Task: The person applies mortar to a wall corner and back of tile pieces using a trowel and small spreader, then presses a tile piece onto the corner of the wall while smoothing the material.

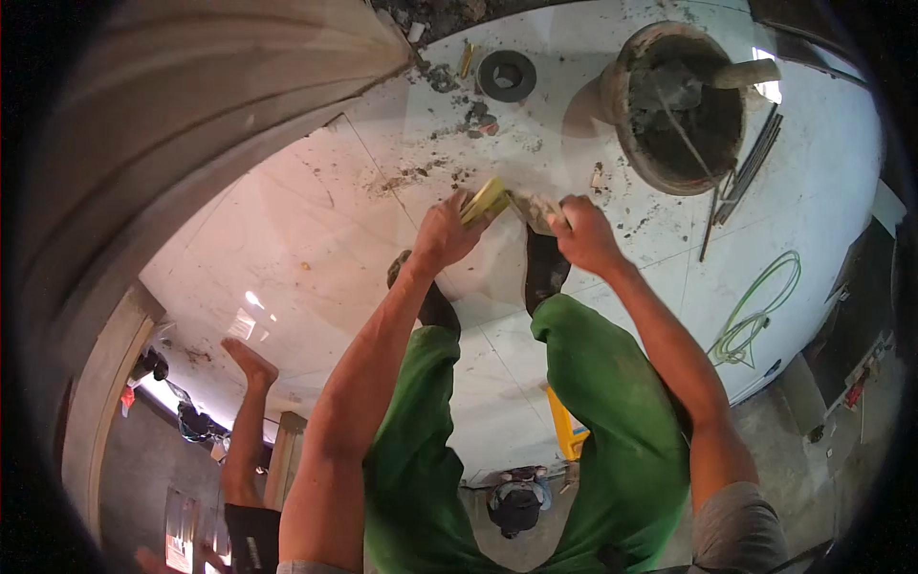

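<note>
Mortar bucket, black ring, green hose, metal rods

White tiled floor: mortar bucket, black ring, green hose.

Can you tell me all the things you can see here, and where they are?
Bucket: one, grey and dirty, dark mix and a tool handle inside, top right on the floor.
Ring: one, dark grey, flat on the tiles, top middle.
Rods: a few, thin and dark, beside the bucket.
Hose: one, green, coiled, right side.
Tiled floor: white, glossy, speckled with dirt.
Curved wall: one, beige, upper left.
Yellow object: one, by the right leg; I cannot tell what it is.
Another person's bare leg: one, lower left.
Yellow-green block: one, in the left hand.
Small pale piece: one, at the right hand.
Green trousers: one pair.
Left hand: gripping the block.
Right hand: on the pale piece.
</note>
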Demonstrator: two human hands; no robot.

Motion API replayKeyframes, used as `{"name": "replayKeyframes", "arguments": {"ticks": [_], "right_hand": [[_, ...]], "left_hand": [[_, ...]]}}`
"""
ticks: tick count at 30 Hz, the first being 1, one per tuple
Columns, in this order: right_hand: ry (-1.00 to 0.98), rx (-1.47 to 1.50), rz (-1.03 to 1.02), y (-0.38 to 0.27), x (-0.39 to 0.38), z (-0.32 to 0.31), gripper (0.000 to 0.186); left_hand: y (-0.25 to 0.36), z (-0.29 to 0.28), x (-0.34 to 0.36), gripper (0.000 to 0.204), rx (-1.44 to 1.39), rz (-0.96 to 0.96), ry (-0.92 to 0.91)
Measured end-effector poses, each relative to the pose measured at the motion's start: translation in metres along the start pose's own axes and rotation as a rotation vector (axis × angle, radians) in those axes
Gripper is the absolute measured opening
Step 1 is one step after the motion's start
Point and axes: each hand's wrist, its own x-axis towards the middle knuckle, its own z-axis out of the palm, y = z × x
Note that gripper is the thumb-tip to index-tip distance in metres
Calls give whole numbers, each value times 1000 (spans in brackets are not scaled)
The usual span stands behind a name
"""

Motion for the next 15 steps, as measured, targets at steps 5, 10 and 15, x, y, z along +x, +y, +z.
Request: {"name": "replayKeyframes", "arguments": {"ticks": [5,10,15], "right_hand": [[322,-360,-126,-22,38,-19,49],[585,-311,-335,-81,81,-40,67],[724,-488,-402,-106,138,-54,76]], "left_hand": [[-15,14,29,59,498,407,293],[-19,4,22,68,477,507,401],[-9,-22,36,70,468,575,329]]}}
